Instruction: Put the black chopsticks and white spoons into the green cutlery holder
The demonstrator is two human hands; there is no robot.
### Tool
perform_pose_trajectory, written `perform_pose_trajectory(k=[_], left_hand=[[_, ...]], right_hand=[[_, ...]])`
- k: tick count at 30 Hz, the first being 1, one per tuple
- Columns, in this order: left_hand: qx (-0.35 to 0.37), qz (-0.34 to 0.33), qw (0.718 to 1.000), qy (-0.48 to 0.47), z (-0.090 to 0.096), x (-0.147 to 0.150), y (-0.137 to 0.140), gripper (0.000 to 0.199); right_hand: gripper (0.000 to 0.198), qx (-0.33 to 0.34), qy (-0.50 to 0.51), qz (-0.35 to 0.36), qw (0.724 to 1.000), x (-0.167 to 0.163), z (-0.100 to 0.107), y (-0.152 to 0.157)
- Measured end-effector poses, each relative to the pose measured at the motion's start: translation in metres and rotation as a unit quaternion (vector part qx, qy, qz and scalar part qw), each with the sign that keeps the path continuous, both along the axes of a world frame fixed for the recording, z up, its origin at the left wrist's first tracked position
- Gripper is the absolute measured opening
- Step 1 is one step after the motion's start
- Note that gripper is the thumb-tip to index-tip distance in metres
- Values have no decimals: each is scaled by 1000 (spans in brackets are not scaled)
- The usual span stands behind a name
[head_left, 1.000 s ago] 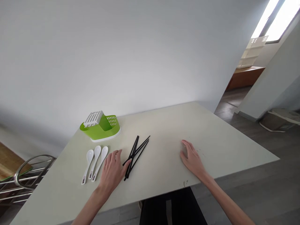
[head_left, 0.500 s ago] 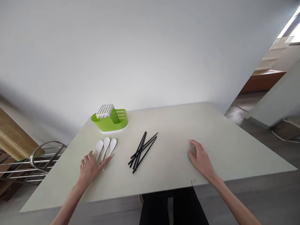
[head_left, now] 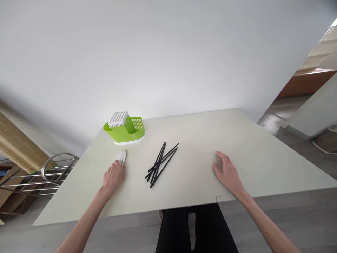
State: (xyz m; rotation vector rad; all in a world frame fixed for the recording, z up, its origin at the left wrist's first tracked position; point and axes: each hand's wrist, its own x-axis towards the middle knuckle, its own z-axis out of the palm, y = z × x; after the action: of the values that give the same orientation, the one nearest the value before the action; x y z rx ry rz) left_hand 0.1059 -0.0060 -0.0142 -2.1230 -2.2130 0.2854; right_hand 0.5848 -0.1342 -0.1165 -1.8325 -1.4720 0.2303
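Note:
My left hand (head_left: 113, 176) is closed around the handles of the white spoons (head_left: 122, 156), whose bowls are bunched together beyond my fingers. To the right of it, several black chopsticks (head_left: 161, 165) lie crossed on the table. Behind the spoons stands a green utensil holder (head_left: 123, 133) with a white slatted top and a white base. My right hand (head_left: 228, 174) rests at the right part of the table, its fingers apart and nothing in it.
The pale table (head_left: 195, 140) backs onto a white wall (head_left: 168, 63). At the left, beyond the table's edge, are a metal rack (head_left: 50, 175) and a rolled bamboo mat (head_left: 23, 147). My legs (head_left: 195, 232) are under the front edge.
The left hand has closed on the spoons, which lay spread out and are now gathered into one bunch. The right hand stays open in about the same place. The view has shifted slightly.

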Motion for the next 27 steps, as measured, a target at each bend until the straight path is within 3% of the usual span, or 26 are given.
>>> perform_pose_trajectory(k=[5, 8, 11, 17, 22, 27], left_hand=[[44, -44, 997, -44, 4, 29, -6, 37], [43, -89, 993, -69, 12, 74, -18, 33], [14, -180, 981, -77, 13, 133, -35, 28], [2, -313, 948, -56, -18, 224, -56, 27], [47, -354, 933, -56, -43, 249, -53, 29], [73, -350, 932, -56, -50, 248, -53, 34]], right_hand=[[53, -5, 17, 0, 1000, 0, 3, 1], [51, 4, 22, 4, 1000, -1, 4, 2], [51, 8, 23, 2, 1000, -1, 5, 4], [49, 7, 35, 2, 999, 0, 7, 6], [49, 18, 43, 0, 999, -1, 10, 6], [48, 20, 48, -4, 999, -2, 12, 6]])
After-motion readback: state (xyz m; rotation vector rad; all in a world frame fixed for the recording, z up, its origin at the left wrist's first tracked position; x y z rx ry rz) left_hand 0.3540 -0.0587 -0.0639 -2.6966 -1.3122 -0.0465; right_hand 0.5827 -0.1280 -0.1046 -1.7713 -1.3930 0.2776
